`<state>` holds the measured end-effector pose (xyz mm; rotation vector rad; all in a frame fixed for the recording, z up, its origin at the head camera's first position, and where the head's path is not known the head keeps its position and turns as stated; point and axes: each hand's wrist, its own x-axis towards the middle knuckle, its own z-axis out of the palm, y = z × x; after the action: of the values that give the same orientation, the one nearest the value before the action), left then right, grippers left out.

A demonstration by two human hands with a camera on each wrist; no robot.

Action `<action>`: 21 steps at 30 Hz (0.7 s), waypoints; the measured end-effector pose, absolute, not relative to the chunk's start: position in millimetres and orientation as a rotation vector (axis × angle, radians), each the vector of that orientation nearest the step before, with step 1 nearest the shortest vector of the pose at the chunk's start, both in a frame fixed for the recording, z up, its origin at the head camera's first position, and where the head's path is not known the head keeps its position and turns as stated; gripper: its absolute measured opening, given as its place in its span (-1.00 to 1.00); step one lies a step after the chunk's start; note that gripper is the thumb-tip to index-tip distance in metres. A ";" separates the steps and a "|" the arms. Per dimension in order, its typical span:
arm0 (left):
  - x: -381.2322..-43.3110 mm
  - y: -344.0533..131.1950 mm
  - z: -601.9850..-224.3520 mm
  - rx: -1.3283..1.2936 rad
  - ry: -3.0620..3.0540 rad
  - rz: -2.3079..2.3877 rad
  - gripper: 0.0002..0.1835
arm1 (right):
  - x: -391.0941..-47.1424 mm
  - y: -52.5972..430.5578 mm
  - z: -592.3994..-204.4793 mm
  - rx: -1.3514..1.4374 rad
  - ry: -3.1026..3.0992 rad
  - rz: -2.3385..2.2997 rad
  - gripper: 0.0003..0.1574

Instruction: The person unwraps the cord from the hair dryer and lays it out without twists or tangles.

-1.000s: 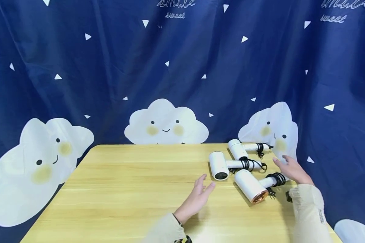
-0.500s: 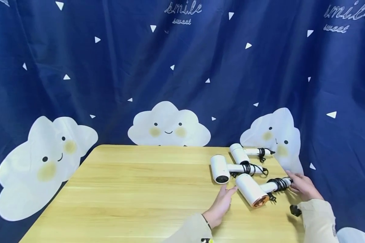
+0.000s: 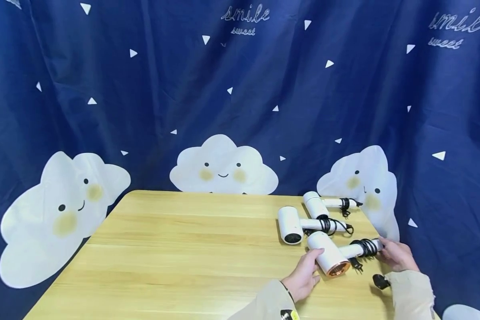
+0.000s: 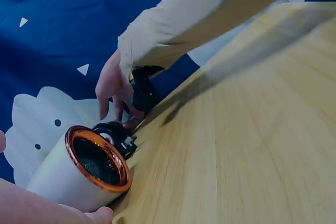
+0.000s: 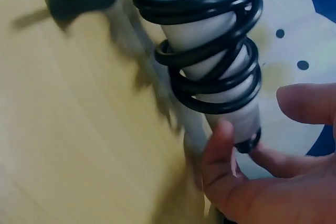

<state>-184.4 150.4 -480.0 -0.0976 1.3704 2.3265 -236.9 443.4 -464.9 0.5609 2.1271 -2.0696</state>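
Note:
A white hair dryer [image 3: 329,254] with a copper-coloured ring at one end lies at the front of a group of three. My left hand [image 3: 302,279] grips its barrel from the left, thumb on top and fingers low along the side. In the left wrist view the copper ring [image 4: 123,174] faces the camera, the fingers under the barrel. At the end of the handle is my right hand [image 3: 398,255]. Its fingers [image 5: 218,156] curl around the tip, while the thumb stands apart in the right wrist view. A black cord [image 5: 210,51] winds round the handle.
Just behind lies a second white hair dryer [image 3: 290,224], and a third hair dryer [image 3: 315,204] sits near the table's back right corner. Both have wound black cords. The wooden table [image 3: 176,258] runs up to a blue curtain [image 3: 184,89] with cloud prints.
My left hand has moved right and taken hold of the front dryer's barrel. My right hand has come down to its handle end. That dryer has shifted slightly left.

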 end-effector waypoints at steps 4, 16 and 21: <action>-185.4 148.5 -476.5 -0.090 1.376 2.341 -0.30 | -231.8 433.7 -465.3 0.628 2.210 -2.039 -0.60; -183.5 126.9 -457.5 -0.104 1.412 2.309 -0.39 | -214.1 422.7 -453.3 0.560 2.143 -2.118 -0.50; -187.2 107.6 -442.1 -0.016 1.384 2.320 -0.43 | -204.7 417.5 -445.2 0.469 2.023 -2.208 -0.70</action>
<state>-187.2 107.6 -442.1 -0.0161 1.3838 2.3202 -204.7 417.5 -445.2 0.4688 2.0232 -2.2082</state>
